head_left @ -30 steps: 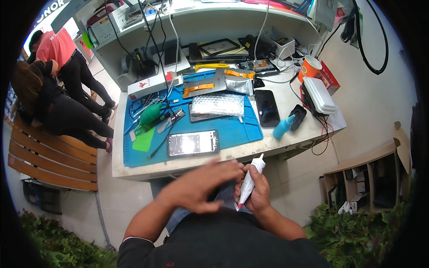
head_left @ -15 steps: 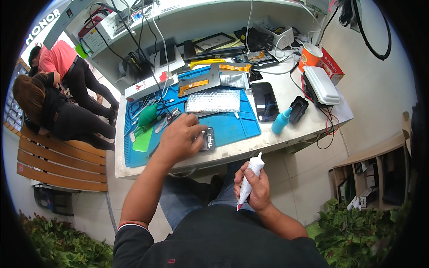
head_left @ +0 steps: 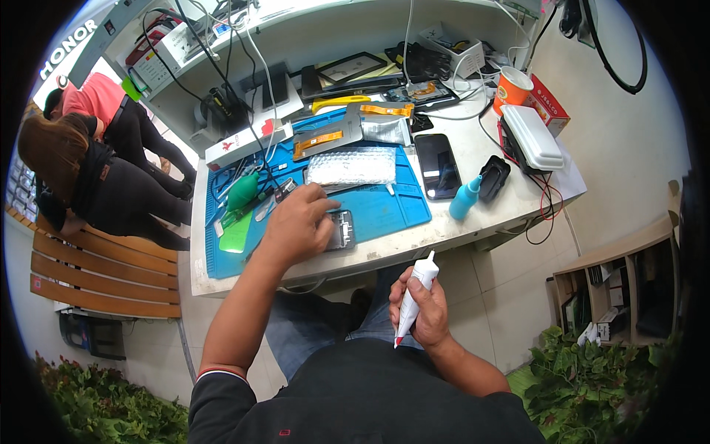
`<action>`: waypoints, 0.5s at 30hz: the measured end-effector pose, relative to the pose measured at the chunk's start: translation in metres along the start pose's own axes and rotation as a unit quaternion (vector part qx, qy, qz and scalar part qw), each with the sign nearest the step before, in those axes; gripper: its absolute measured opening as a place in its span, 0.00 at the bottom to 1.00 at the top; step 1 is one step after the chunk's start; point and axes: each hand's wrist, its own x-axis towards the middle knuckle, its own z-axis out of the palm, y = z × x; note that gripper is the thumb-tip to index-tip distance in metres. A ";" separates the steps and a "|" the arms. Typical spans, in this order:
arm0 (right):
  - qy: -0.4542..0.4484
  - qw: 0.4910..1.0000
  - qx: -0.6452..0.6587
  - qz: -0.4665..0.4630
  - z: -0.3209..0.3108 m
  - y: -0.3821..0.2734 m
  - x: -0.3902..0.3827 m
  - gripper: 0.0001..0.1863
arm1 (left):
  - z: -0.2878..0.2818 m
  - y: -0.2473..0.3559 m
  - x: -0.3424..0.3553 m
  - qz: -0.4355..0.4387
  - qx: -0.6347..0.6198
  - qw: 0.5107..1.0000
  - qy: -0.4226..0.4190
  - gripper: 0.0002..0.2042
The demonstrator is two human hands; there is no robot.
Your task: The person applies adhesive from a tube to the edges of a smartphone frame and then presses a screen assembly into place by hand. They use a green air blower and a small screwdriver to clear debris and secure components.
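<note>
My right hand, held over my lap near the desk's front edge, is wrapped round a white squeeze tube. The tube's narrow nozzle points up, and its lower end has a red tip. On the blue work mat, my left hand is curled at the left side of an opened phone body, dark with silvery parts. Its thumb and forefinger bend toward each other; what they hold, if anything, is hidden. Beyond that phone body lies a bubble-wrapped packet.
Left on the mat are a green blower bulb and tools. To the right stand a black phone, a light-blue bottle, a white case and an orange cup. Two people are beside a wooden bench.
My left forefinger has drawn back slightly from the phone body, showing more of its top. My right hand keeps the tube almost in place. The view has shifted slightly.
</note>
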 end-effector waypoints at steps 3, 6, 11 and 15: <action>0.001 1.000 -0.002 -0.001 -0.001 0.001 -0.001 0.17 | -0.002 0.000 0.001 -0.020 -0.012 1.000 0.012 0.12; -0.001 1.000 -0.001 0.001 -0.001 0.001 -0.001 0.17 | -0.002 -0.001 0.002 -0.028 -0.003 1.000 -0.002 0.12; 0.003 1.000 0.005 0.011 -0.001 0.003 -0.001 0.17 | 0.000 -0.001 0.002 -0.030 0.001 0.999 -0.011 0.12; 0.004 1.000 0.002 0.012 -0.001 0.003 -0.001 0.17 | 0.000 0.000 0.003 -0.025 -0.009 0.999 -0.019 0.12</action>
